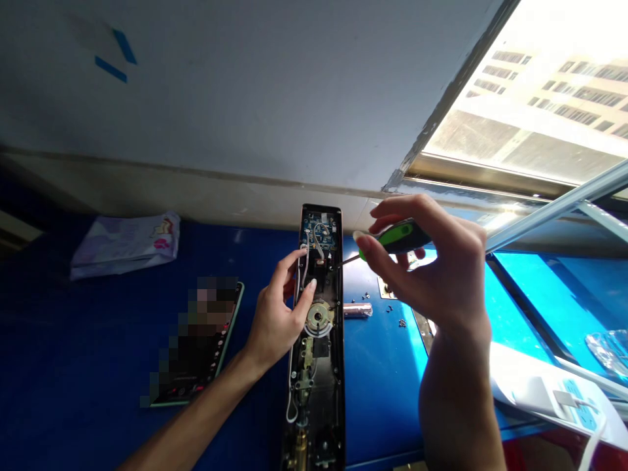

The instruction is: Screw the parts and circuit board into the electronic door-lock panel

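A long black lock housing lies open on the blue table, showing a blue circuit board, grey wires and a round brass part. My left hand rests on its left edge, fingers pinching the grey wires beside the brass part. My right hand grips a green-and-black screwdriver, its thin tip pointing left into the housing just below the circuit board.
A phone lies left of the housing. A folded white packet sits at the back left. A small silver cylinder and several tiny screws lie right of the housing. A white power strip is at the right edge, under a window.
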Tool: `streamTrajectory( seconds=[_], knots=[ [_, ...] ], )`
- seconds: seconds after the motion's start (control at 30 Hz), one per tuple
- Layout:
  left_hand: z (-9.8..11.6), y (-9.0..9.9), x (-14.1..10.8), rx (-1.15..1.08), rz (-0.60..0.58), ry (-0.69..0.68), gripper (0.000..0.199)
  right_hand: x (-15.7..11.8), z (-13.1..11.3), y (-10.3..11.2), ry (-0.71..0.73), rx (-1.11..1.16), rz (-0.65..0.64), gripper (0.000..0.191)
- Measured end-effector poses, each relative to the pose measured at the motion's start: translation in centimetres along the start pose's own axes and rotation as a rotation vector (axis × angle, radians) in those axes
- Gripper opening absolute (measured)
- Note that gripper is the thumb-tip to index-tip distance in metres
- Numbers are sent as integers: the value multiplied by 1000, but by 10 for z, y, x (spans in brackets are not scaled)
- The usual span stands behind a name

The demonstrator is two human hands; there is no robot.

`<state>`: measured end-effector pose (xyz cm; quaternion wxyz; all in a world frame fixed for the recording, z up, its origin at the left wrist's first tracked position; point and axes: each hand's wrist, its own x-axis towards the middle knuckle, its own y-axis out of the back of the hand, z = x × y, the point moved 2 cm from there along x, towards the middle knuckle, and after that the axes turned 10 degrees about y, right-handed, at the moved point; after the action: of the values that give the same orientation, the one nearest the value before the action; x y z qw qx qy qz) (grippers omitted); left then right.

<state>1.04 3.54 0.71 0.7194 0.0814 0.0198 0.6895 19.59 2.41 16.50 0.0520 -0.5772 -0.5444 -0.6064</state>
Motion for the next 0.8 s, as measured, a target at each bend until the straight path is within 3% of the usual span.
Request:
streamTrajectory(
  seconds=[0.07,0.2,0.37,0.53,0.67,0.73,0.8],
  knots=[
    [0,0,0,2,-1,-1,51,0,0,0,0,-44,17,12],
    [0,0,0,-3,0,6,51,0,-1,0,10,49,-24,33],
    [1,0,0,-10,-3,2,51,-1,-1,0,-6,-52,3,13],
    [0,0,0,-9,-5,6,51,0,-2,0,20,27,-17,30],
    [0,0,0,-5,-6,3,51,0,-1,1,10,-37,-8,13],
    [0,0,0,-6,-8,4,51,0,-1,1,17,-52,7,12],
    [0,0,0,-6,-7,4,51,0,-1,0,34,-13,-14,22]
  ],
)
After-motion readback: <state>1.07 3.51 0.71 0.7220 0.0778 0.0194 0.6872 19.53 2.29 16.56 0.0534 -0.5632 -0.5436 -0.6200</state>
